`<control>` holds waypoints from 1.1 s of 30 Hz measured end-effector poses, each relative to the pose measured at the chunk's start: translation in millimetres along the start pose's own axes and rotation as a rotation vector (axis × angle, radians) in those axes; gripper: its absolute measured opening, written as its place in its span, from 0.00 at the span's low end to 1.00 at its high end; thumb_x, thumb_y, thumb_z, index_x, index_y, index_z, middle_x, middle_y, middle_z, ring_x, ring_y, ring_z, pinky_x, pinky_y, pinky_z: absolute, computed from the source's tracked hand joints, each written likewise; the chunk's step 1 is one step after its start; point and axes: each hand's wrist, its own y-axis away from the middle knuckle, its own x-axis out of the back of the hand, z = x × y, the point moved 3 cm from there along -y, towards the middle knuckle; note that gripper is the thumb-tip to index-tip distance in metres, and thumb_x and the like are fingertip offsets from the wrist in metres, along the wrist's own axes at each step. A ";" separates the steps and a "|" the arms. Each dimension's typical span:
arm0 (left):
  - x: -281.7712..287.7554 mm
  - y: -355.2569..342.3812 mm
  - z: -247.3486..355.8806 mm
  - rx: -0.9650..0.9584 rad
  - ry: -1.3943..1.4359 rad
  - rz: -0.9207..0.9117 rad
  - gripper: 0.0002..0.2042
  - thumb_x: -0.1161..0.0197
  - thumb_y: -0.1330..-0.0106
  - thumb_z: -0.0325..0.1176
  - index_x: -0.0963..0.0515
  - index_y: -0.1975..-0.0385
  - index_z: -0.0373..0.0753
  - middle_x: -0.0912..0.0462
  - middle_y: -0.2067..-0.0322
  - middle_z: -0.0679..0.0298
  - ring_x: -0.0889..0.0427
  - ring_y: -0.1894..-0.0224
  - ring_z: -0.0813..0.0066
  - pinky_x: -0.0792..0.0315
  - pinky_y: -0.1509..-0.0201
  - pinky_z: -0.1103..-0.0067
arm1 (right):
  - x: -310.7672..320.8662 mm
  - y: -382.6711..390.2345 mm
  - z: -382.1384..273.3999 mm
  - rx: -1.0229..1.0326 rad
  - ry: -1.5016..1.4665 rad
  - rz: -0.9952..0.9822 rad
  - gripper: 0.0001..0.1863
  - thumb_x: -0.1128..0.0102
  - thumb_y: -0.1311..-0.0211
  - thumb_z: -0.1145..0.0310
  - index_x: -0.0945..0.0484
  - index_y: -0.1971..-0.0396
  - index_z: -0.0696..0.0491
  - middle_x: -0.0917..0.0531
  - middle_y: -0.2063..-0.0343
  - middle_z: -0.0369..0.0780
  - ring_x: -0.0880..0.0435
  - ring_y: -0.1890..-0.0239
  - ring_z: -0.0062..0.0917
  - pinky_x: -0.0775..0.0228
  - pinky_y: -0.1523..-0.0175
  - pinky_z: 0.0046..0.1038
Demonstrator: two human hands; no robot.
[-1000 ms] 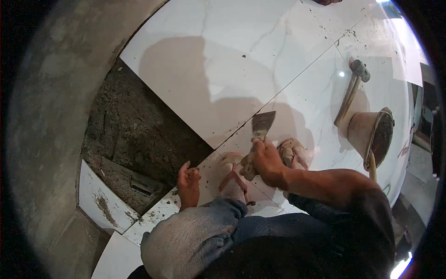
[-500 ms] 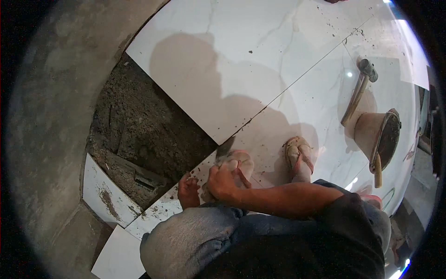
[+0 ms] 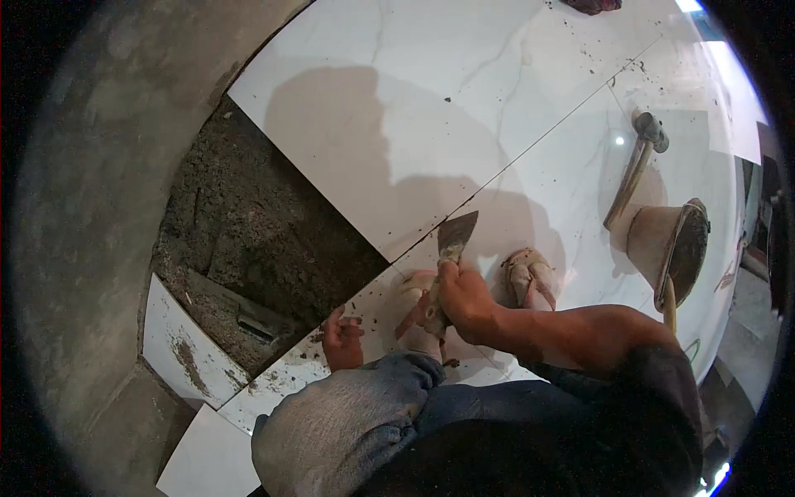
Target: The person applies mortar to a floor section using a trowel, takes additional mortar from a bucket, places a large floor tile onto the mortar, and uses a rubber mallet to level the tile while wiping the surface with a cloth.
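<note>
My right hand (image 3: 465,300) is closed around the handle of a putty knife (image 3: 458,234). Its broad grey blade points away from me, over the white tile by the long joint. My left hand (image 3: 342,341) is empty, with fingers loosely apart, close to the tile edge beside the dark mortar bed (image 3: 248,215). Crumbs of mortar (image 3: 310,348) lie scattered around it on the near tile. Both my feet, in sandals, rest on the tiles, the left one (image 3: 418,302) partly behind my right hand.
A mallet (image 3: 633,170) with a wooden handle lies at the right, next to a tipped bucket (image 3: 654,236) with a wooden handle sticking out. A flat trowel (image 3: 248,319) lies on the mortar bed. Bare concrete (image 3: 91,207) borders the left. A dark bundle (image 3: 593,5) sits at the far edge.
My right hand has moved right and away from my left hand, taking the putty knife over the tile. The left hand stays near the tile edge, its fingers now more spread.
</note>
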 end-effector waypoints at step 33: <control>16.3 -26.8 23.9 -0.106 -0.331 -0.004 0.13 0.41 0.37 0.39 0.20 0.66 0.34 0.22 0.66 0.58 0.23 0.64 0.68 0.30 0.56 0.72 | 280.2 23.3 -7.3 0.387 1.419 0.291 0.15 0.52 0.41 0.64 0.38 0.61 0.59 0.23 0.81 0.49 0.21 0.77 0.46 0.30 0.76 0.45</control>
